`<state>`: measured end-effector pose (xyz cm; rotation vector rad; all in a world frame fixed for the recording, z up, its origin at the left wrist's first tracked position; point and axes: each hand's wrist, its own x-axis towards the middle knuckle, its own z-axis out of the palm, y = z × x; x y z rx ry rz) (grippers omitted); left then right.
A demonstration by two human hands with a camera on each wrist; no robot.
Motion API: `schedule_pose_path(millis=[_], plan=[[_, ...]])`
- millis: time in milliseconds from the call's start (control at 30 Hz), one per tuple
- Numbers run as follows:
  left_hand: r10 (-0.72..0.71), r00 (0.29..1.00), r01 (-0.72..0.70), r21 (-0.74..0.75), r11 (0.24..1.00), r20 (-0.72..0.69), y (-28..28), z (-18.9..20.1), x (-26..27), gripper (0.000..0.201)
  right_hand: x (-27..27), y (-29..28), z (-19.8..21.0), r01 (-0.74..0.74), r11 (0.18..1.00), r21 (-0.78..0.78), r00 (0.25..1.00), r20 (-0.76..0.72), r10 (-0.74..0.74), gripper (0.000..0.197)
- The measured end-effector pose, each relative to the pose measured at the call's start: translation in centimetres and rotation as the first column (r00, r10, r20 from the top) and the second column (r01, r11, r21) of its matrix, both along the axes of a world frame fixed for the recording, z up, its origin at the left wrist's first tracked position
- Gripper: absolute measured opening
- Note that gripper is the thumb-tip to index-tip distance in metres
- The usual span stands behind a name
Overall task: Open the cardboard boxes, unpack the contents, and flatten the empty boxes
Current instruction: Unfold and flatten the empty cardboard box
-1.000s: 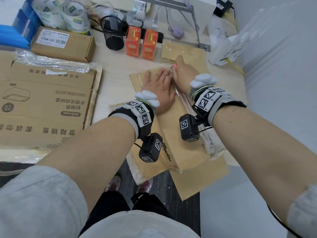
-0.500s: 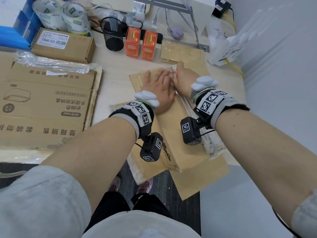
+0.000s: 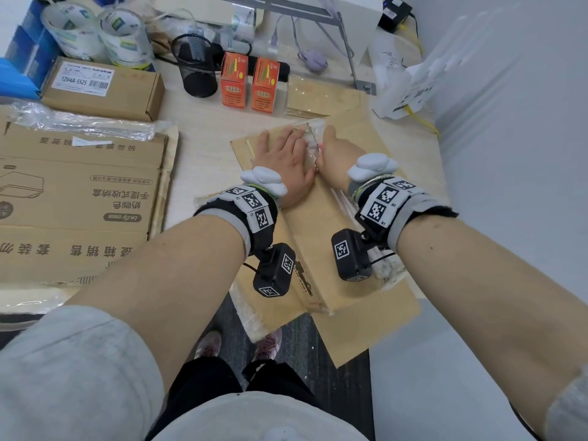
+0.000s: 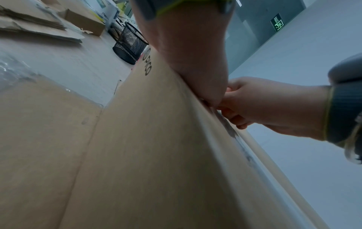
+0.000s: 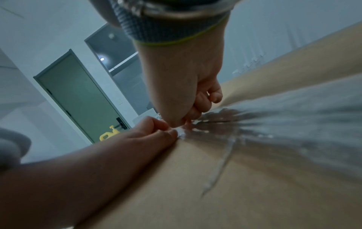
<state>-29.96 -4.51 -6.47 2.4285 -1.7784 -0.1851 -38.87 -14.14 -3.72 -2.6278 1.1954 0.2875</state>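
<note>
A long brown cardboard box (image 3: 318,237) lies on the table, sealed along its top seam with clear tape (image 3: 313,138). My left hand (image 3: 283,157) lies flat on the box's top, left of the seam, fingers straight. My right hand (image 3: 334,151) is right beside it with fingers curled, gripping a small pink tool (image 3: 321,144) whose tip meets the tape. In the left wrist view my left hand's heel (image 4: 195,54) presses on the box (image 4: 156,155). The right wrist view shows my right hand (image 5: 186,93) curled over the wrinkled tape (image 5: 274,124); most of the tool is hidden.
A flat cardboard sheet (image 3: 375,326) under the box overhangs the table's front edge. A large flattened carton (image 3: 73,202) lies left, with a small labelled box (image 3: 105,90) behind. A black mesh cup (image 3: 195,70), two orange boxes (image 3: 249,84) and tape rolls (image 3: 95,33) stand at the back.
My right hand has slid along the seam from the box's far end toward me. My left hand has stayed flat on the box.
</note>
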Motion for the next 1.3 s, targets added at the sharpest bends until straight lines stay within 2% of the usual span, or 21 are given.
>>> schedule_pose_path(millis=[133,233,400,567,667,867,1133,1300], plan=[[-0.037,0.999,0.037,0.004,0.999,-0.009,-0.7,0.4,1.2,0.056,-0.2,-0.2,-0.1,0.049,0.999,-0.015,0.998,0.038,-0.049,0.030],[-0.046,0.999,0.045,0.040,0.998,0.027,-0.9,0.9,0.9,0.053,0.3,-0.2,-0.3,0.117,0.993,0.032,0.991,0.063,-0.119,0.032],[0.009,0.998,-0.003,0.109,0.994,-0.057,-1.0,0.7,-0.7,0.055,-0.5,-0.9,0.7,0.104,0.994,0.041,0.950,0.291,-0.111,0.031],[0.022,1.000,-0.022,0.060,0.998,-0.005,-0.5,0.1,-1.2,0.057,0.5,-0.9,0.5,0.041,0.998,0.051,0.984,0.170,-0.049,0.033],[0.016,1.000,-0.016,0.062,0.998,0.000,-0.4,0.2,-1.2,0.057,0.7,-0.8,0.0,0.040,0.999,0.022,0.988,0.147,-0.043,0.033],[0.010,1.000,-0.009,0.017,1.000,-0.025,-0.4,0.1,-1.1,0.054,0.2,-1.2,0.0,0.080,0.997,0.000,0.961,0.266,-0.077,0.029],[0.031,0.999,-0.030,0.001,1.000,-0.043,-0.4,-0.2,-1.1,0.059,1.8,-1.4,0.2,0.048,0.998,-0.031,0.996,0.071,-0.046,0.029],[0.024,0.999,-0.024,-0.003,1.000,-0.048,-0.4,-0.1,-1.0,0.055,1.8,-0.9,0.6,0.080,0.997,0.002,0.997,-0.001,-0.080,0.038]])
